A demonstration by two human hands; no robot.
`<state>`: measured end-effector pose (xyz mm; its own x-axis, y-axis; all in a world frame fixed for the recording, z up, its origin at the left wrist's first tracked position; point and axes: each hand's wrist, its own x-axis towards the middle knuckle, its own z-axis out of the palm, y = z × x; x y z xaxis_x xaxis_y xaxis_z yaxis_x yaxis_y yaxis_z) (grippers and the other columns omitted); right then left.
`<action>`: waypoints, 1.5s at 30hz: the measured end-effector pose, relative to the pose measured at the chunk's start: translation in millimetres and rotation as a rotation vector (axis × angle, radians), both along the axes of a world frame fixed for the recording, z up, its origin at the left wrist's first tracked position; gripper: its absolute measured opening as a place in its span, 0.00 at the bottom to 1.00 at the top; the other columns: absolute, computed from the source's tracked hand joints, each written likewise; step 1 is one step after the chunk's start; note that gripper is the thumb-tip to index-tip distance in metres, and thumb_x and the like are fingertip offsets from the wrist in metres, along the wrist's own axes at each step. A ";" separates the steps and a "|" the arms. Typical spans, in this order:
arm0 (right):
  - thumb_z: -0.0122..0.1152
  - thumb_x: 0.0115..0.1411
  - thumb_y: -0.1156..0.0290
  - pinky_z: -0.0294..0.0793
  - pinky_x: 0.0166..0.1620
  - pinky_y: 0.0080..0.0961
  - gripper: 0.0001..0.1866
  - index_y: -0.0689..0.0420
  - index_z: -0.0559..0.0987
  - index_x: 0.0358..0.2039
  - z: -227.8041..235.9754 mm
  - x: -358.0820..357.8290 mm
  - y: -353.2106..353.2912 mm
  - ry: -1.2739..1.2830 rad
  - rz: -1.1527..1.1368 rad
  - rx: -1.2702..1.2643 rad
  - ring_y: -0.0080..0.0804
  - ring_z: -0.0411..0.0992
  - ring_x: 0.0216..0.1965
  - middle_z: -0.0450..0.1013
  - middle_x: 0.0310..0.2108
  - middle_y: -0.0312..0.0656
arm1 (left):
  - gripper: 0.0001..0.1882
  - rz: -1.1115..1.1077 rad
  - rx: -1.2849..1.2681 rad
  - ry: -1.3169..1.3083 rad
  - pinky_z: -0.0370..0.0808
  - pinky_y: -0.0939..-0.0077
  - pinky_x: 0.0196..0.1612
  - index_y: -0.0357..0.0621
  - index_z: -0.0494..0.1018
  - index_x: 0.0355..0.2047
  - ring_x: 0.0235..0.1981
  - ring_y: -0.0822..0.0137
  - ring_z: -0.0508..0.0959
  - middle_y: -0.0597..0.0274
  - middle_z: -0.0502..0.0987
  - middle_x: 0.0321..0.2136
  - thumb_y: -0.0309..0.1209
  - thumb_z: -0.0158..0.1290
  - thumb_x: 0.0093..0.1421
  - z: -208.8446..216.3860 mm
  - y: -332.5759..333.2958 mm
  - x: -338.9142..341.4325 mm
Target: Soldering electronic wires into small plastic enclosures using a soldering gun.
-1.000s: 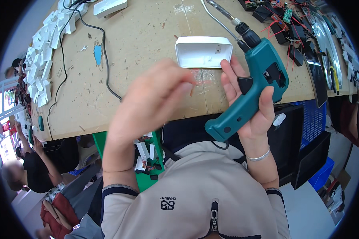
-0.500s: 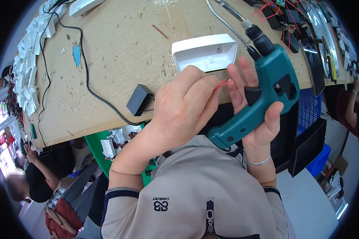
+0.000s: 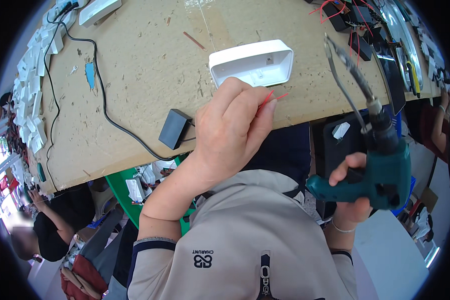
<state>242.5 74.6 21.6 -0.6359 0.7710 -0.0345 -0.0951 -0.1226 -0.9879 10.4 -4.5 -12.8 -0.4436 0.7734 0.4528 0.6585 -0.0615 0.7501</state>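
My left hand [image 3: 225, 132] is closed in a pinch on thin red wires [image 3: 281, 96], whose ends stick out past the fingertips. Beside its wrist, a small black box [image 3: 173, 129] lies near the table's front edge, with a dark lead running toward the hand. Just beyond the knuckles rests an open white plastic housing [image 3: 280, 70], its hollow side facing me. Off to the right, past the table edge, my right hand [image 3: 354, 212] grips a green soldering gun [image 3: 392, 175]. The gun's tip and bent feed tube point up toward the table.
A black cable [image 3: 102, 85] curves across the worn table [image 3: 145, 65]. White housings [image 3: 30, 100] are piled along the left edge. Black boxes with red wires [image 3: 360, 45] lie at the far right, near yellow-handled pliers [image 3: 413, 80]. A green bin [image 3: 117, 192] sits below the table; other people work at both sides.
My right hand has swung the soldering gun right and toward me, away from the left hand. The left hand keeps its pinch on the red wires. The view has shifted slightly.
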 end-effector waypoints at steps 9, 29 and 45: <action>0.69 0.40 0.42 0.78 0.33 0.24 0.46 0.70 0.68 0.48 16.1 14.4 -30.4 -0.300 -0.134 -0.062 0.31 0.75 0.32 0.73 0.40 0.48 | 0.09 0.073 -0.125 0.253 0.58 0.71 0.36 0.45 0.76 0.25 0.30 0.66 0.70 0.65 0.70 0.29 0.25 0.62 0.40 14.3 -2.7 -7.0; 0.72 0.45 0.51 0.71 0.47 0.24 0.37 0.64 0.72 0.48 6.1 5.9 -41.7 -0.455 -0.036 0.096 0.31 0.75 0.39 0.79 0.32 0.39 | 0.04 0.219 -0.020 0.424 0.68 0.70 0.40 0.36 0.76 0.22 0.37 0.59 0.72 0.55 0.74 0.37 0.21 0.59 0.43 -0.1 27.3 -25.8; 0.77 0.41 0.57 0.75 0.38 0.21 0.45 0.66 0.64 0.54 6.4 -8.5 -36.8 -0.378 -0.067 0.009 0.28 0.76 0.33 0.76 0.31 0.41 | 0.03 0.258 -0.034 0.469 0.64 0.69 0.41 0.38 0.75 0.20 0.37 0.60 0.70 0.58 0.74 0.36 0.23 0.58 0.43 -4.0 28.3 -24.3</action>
<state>234.0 37.7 28.1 -0.5278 0.8119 -0.2497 0.2686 -0.1193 -0.9558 -13.9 23.8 -16.9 -0.3771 0.6836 0.6249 0.9140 0.1657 0.3703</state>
